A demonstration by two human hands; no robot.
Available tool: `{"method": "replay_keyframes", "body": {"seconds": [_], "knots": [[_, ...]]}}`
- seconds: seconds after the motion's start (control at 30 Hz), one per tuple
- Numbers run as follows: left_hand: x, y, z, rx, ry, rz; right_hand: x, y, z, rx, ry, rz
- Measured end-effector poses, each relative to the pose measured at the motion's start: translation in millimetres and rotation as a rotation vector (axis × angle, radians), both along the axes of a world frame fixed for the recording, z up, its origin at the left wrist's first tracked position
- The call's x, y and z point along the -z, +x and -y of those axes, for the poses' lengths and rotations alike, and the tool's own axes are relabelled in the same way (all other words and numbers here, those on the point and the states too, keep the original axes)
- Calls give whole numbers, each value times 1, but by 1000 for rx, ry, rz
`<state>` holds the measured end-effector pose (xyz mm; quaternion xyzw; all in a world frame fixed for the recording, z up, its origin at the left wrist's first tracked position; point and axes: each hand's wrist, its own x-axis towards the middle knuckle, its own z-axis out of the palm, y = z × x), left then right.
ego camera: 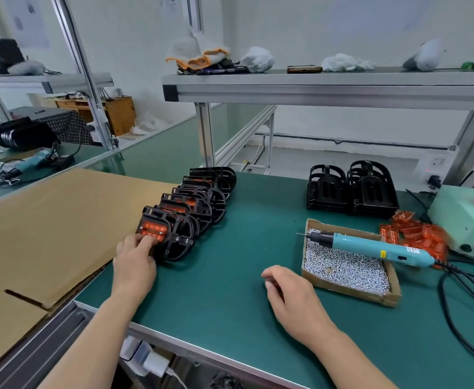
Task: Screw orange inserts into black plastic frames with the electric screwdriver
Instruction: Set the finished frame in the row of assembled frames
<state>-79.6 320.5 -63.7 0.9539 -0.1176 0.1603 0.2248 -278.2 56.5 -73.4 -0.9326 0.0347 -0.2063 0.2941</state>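
Screwdriver (370,245) lies tip-left across the box (348,293), right of the loose, empty right grip (292,296); left grip (134,265) presses a frame (178,244)

I'm watching through one wide head camera, facing forward and down, close over left hand (135,266), right hand (293,300) and bench (230,290).

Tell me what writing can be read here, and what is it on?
"LED": on the green box at the right.
Yellow sticker on the screwdriver: too small to read.
Wall papers: blurred, unreadable.
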Motion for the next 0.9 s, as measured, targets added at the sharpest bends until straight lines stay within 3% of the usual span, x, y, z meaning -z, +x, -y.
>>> {"method": "replay_keyframes", "body": {"seconds": [0.23, 0.43, 0.9], "knots": [[3, -18, 9, -54, -175, -24, 0, 0, 1, 5, 22, -10], [8, -34, 14, 24, -276, -24, -1, -2, 0, 12, 56, -10], [6, -17, 29, 33, -279, -43, 0, -1, 0, 13, 74, -28]]}}
